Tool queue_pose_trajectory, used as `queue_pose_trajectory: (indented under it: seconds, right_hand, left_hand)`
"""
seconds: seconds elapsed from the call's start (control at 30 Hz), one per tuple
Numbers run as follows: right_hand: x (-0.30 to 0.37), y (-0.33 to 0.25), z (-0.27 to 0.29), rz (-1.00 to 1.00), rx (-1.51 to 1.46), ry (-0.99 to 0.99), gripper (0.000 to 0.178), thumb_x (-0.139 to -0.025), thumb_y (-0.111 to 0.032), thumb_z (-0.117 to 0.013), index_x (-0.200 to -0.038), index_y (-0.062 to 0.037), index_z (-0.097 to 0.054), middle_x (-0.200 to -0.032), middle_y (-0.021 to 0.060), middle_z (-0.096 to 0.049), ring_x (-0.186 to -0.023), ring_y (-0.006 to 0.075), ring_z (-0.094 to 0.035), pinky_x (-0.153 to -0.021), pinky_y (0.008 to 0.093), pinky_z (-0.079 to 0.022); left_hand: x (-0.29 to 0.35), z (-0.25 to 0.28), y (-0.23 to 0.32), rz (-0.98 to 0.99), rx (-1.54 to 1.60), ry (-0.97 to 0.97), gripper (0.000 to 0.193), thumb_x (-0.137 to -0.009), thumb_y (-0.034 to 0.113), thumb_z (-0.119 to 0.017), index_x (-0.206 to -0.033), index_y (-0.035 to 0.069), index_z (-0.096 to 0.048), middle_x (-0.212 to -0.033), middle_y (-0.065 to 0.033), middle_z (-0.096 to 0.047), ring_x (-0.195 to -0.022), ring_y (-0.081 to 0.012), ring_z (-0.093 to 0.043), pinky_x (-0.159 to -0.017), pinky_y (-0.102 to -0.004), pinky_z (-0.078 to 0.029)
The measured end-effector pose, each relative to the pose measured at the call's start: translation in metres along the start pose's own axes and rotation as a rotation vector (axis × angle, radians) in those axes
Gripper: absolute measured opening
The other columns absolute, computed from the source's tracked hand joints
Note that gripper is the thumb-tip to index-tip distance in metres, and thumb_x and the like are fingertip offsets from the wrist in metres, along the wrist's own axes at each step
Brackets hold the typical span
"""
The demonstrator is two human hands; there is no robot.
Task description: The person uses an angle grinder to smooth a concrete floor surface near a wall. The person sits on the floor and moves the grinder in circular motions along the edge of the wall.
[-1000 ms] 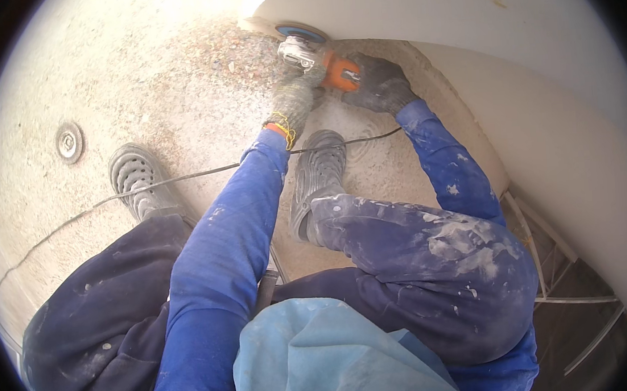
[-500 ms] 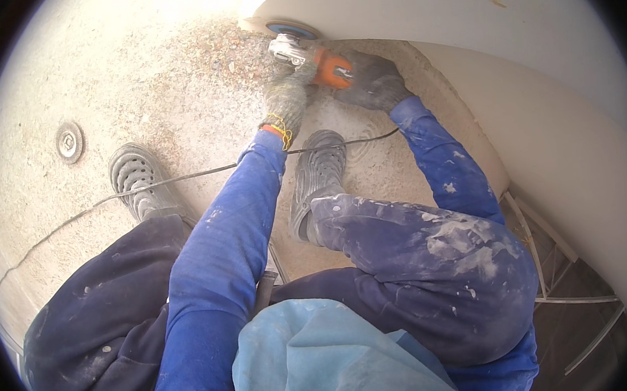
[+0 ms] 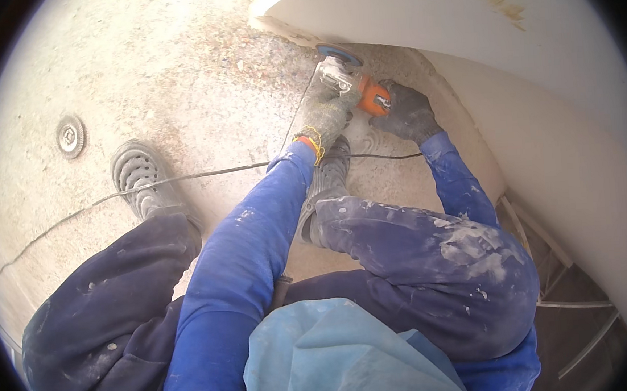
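Observation:
An orange angle grinder point(image 3: 373, 97) with a metal gear head is held between my two gloved hands. My left hand point(image 3: 325, 115), in a dusty grey knit glove, is closed around its head end. My right hand point(image 3: 408, 111), in a darker glove, grips the orange body at the rear. The blue-grey disc point(image 3: 340, 54) sits at the lower edge of a large white curved shell point(image 3: 417, 14); whether it touches cannot be made out. Fingers on the far side of the tool are hidden.
A loose round disc point(image 3: 71, 136) lies on the dusty concrete floor point(image 3: 198, 109) at left. A dark power cord point(image 3: 210, 173) crosses the floor past my shoes point(image 3: 137, 175). Metal framing point(image 3: 575, 304) stands under the shell at lower right. Yellow-brown smears mark the shell.
Both hands have moved the angle grinder right and a little nearer along the shell's lower edge. A thin dark line now shows left of my left hand.

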State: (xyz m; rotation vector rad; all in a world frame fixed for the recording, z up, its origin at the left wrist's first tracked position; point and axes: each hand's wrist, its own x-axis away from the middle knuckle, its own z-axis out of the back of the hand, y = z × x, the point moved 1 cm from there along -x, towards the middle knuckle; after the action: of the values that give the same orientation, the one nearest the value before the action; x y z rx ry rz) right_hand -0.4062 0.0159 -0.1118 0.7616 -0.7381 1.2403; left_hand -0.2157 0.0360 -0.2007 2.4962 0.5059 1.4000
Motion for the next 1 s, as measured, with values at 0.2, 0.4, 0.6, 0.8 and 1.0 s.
queue_pose_trajectory:
  seconds: [0.2,0.4,0.6,0.8,1.0]
  right_hand:
    - [0.001,-0.002,-0.01,0.004,0.072,0.035,0.09,-0.073,-0.047,-0.09,-0.147,-0.0092,-0.056,-0.137,0.015,-0.069,-0.124,0.0319,-0.068,-0.106,0.0432,-0.054]
    - [-0.003,-0.005,-0.001,-0.01,-0.033,-0.005,0.085,-0.074,-0.046,-0.088,-0.145,-0.0103,-0.057,-0.134,0.0148,-0.07,-0.123,0.0319,-0.069,-0.106,0.0419,-0.055]
    - [-0.007,-0.007,-0.003,0.02,-0.027,0.056,0.083,-0.073,-0.047,-0.088,-0.141,-0.0117,-0.059,-0.131,0.0147,-0.071,-0.119,0.0314,-0.07,-0.103,0.0431,-0.056]
    - [-0.008,-0.016,-0.001,0.044,-0.069,0.066,0.079,-0.073,-0.048,-0.087,-0.138,-0.0121,-0.061,-0.129,0.0142,-0.072,-0.118,0.032,-0.071,-0.102,0.0436,-0.056]
    - [-0.016,-0.021,0.002,0.027,-0.062,0.078,0.078,-0.074,-0.045,-0.088,-0.139,-0.012,-0.06,-0.128,0.014,-0.072,-0.118,0.0317,-0.071,-0.101,0.0443,-0.056]
  left_hand:
    - [-0.003,0.001,-0.009,0.095,-0.047,0.036,0.031,-0.1,0.026,-0.076,-0.121,0.003,-0.071,-0.097,-0.0051,-0.07,-0.077,-0.0139,-0.068,-0.067,-0.0297,-0.057]
    - [-0.004,0.003,-0.001,0.01,0.003,0.021,0.032,-0.1,0.027,-0.076,-0.123,0.005,-0.071,-0.099,-0.0044,-0.07,-0.078,-0.0144,-0.068,-0.07,-0.03,-0.058]
    - [-0.014,0.006,-0.003,-0.056,0.019,0.031,0.035,-0.102,0.032,-0.074,-0.125,0.007,-0.071,-0.1,-0.0051,-0.071,-0.079,-0.0145,-0.068,-0.071,-0.0309,-0.058]
    - [-0.027,0.018,-0.006,0.023,-0.083,0.045,0.035,-0.103,0.036,-0.073,-0.124,0.008,-0.071,-0.099,-0.0056,-0.07,-0.078,-0.0154,-0.068,-0.071,-0.0313,-0.058]
    - [-0.032,0.024,-0.006,-0.013,0.026,0.039,0.038,-0.103,0.039,-0.072,-0.124,0.008,-0.07,-0.098,-0.0066,-0.071,-0.08,-0.0159,-0.068,-0.072,-0.0325,-0.059]
